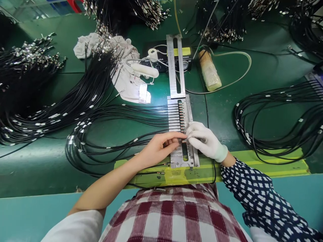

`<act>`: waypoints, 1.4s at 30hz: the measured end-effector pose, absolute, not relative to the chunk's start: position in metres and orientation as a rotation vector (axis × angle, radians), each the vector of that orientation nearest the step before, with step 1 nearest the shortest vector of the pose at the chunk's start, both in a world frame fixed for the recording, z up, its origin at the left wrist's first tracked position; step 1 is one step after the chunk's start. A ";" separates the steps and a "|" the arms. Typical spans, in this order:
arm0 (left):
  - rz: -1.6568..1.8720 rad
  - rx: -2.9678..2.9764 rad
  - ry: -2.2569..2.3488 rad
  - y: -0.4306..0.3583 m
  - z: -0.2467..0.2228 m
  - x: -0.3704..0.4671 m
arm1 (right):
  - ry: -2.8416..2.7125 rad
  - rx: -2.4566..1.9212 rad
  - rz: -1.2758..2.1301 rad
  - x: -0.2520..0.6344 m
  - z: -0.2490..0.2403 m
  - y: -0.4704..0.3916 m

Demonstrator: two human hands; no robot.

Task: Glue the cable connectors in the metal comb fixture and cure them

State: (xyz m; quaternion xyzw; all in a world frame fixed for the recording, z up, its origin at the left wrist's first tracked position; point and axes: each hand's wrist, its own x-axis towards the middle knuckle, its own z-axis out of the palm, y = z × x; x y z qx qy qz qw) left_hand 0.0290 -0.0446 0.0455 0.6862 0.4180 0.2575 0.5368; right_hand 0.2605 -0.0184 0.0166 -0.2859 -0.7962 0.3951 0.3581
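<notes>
A slotted metal fixture (178, 162) lies before me, with several black cables (141, 112) seated side by side in its grooves. Their metal connector ends (181, 116) line up over the slot. My bare left hand (161, 146) reaches in from the left, thumb and index finger closed about a cable end at the fixture's lower half. From the right, my white-gloved right hand (205, 141) pinches at the same spot, its fingertips meeting my left index finger. What lies between the gloved fingertips is hidden. Below, loose cable ends (158, 173) rest near the table edge.
A slotted metal bar (172, 67) extends beyond the fixture, over a black control box (161, 67). A white-handled tool (145, 70) and white cloth (126, 84) lie left of it; a wrapped block (210, 74) sits right. Cable bundles (63, 107) and coiled cables (252, 134) flank the work.
</notes>
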 end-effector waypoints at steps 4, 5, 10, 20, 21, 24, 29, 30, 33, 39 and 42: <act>0.698 1.843 0.948 -0.046 0.042 0.030 | -2.054 -0.733 1.028 0.261 0.015 -0.016; 0.711 1.918 0.934 -0.046 0.041 0.030 | -2.052 -0.733 1.026 0.261 0.014 -0.016; 0.774 2.312 0.849 -0.045 0.032 0.028 | -2.037 -0.734 1.029 0.263 0.014 -0.016; 0.787 2.090 1.082 -0.050 0.037 0.029 | -2.016 -0.731 1.022 0.263 0.015 -0.016; 0.708 2.024 1.122 -0.050 0.040 0.030 | -2.013 -0.733 1.014 0.263 0.015 -0.017; 0.561 1.950 1.109 -0.049 0.046 0.030 | -2.006 -0.734 1.009 0.263 0.015 -0.017; 0.736 1.932 1.075 -0.051 0.043 0.032 | -1.992 -0.709 1.027 0.263 0.016 -0.018; 0.742 1.947 1.076 -0.052 0.042 0.032 | -1.989 -0.699 1.027 0.263 0.016 -0.017; 0.746 1.981 1.079 -0.055 0.038 0.031 | -1.978 -0.685 1.028 0.263 0.016 -0.017; 0.848 2.014 1.046 -0.057 0.030 0.032 | -1.978 -0.691 1.021 0.263 0.015 -0.018; 0.868 2.027 1.034 -0.057 0.028 0.034 | -1.977 -0.692 1.006 0.263 0.016 -0.018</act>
